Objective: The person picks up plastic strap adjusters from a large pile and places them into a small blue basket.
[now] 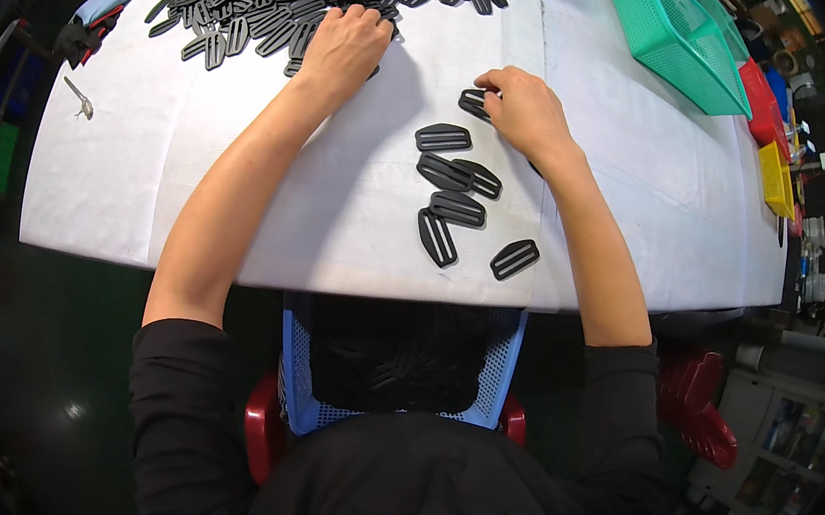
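Note:
A large heap of black plastic strap buckles [247,18], flat slides with slots, lies at the far side of the white table. At its near edge my left hand [347,51] reaches in with curled fingers; the fingertips and whatever they hold are hidden beneath the hand. Farther right, my right hand [525,110] is closed at the fingertips on one buckle [473,103] at the tabletop. Just nearer than that hand, several loose buckles [443,138] lie scattered, some overlapping. A single buckle [515,260] rests apart, close to the table's front edge.
Below the front edge stands a blue basket [296,370] with dark pieces inside. A green basket [676,39] is at the far right, beside red [763,100] and yellow [777,181] bins. A small metal tool [83,103] and folded cloth [102,4] lie at the left.

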The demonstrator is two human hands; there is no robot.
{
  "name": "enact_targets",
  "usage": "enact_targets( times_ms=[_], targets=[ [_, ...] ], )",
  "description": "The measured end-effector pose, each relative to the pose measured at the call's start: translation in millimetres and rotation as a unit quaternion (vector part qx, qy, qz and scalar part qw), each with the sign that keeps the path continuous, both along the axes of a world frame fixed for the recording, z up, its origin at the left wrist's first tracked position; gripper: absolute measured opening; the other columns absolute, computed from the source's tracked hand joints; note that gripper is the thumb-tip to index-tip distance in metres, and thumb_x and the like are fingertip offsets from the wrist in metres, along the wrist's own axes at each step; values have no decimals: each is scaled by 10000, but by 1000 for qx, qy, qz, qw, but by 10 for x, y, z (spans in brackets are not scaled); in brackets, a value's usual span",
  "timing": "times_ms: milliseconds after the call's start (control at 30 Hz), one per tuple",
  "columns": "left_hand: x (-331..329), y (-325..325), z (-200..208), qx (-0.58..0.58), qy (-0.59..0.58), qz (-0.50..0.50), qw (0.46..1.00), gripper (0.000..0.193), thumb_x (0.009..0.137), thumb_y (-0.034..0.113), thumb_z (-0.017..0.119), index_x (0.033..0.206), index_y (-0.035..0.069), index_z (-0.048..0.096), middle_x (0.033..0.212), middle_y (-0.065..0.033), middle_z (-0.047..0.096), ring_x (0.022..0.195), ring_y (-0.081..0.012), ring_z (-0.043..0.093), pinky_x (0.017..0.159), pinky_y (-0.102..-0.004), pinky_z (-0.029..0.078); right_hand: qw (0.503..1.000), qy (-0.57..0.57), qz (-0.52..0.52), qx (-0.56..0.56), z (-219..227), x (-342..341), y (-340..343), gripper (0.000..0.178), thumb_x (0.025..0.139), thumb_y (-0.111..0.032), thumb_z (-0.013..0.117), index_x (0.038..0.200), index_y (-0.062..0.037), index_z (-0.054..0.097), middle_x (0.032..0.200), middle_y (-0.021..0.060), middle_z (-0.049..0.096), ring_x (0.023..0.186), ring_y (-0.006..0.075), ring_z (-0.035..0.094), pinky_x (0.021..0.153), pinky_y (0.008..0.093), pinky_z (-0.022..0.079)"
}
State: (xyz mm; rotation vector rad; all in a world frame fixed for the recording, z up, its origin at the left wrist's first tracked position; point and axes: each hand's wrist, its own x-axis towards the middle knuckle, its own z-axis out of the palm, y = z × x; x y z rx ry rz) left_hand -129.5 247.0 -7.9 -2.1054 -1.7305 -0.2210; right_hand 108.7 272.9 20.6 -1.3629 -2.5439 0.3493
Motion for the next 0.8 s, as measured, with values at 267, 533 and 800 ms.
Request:
enact_targets(
  times_ms=[267, 533, 800],
  targets=[
    [60, 44, -49, 31, -95, -38, 994, 207, 802, 113, 611, 1001, 60, 593, 928, -58, 633, 933, -237, 582, 810, -356, 474, 988, 151, 43, 9, -35, -514, 309, 223, 812, -153, 597, 991, -117, 724, 1031, 131, 658, 934, 306, 642, 825, 402, 507],
    [238, -45, -177, 50, -92, -81, 991, 278, 754, 55, 577, 1029, 51, 620, 968, -67, 618, 959, -218, 561, 808, -342, 486, 957, 285, 49, 23, -8, -805, 486, 183, 821, -135, 605, 949, -112, 734, 932, 116, 669, 831, 244, 659, 762, 354, 512],
    [544, -286, -119, -23, -165, -130, 977, 261, 782, 116, 640, 1038, 65, 652, 983, -68, 649, 973, -233, 591, 865, -361, 487, 969, 189, 138, -75, 6, -600, 545, 225, 830, -154, 641, 1029, -79, 714, 968, 114, 695, 867, 225, 656, 786, 323, 509]
  ],
)
